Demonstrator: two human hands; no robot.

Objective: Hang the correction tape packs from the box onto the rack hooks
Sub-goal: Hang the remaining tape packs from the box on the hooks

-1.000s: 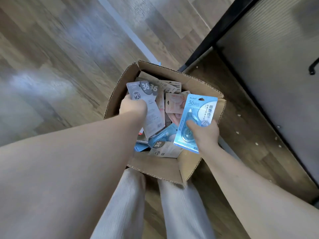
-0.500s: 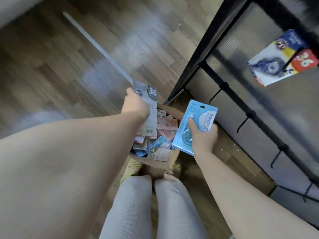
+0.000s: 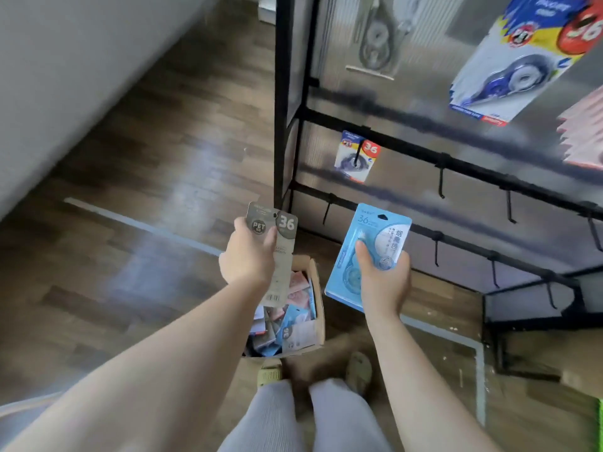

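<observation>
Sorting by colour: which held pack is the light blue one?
The light blue pack in the right hand; the left hand holds a grey pack.

A dark wood-plank floor (image 3: pixel 156 164) with a pale stripe (image 3: pixel 140 225) across it carries an open cardboard box (image 3: pixel 318 288) filled with mixed card packs (image 3: pixel 293 321). Just beyond the box, the black metal rack (image 3: pixel 280 102) stands on the same floor, and a person's feet in slippers (image 3: pixel 270 375) stand close before the box.
</observation>
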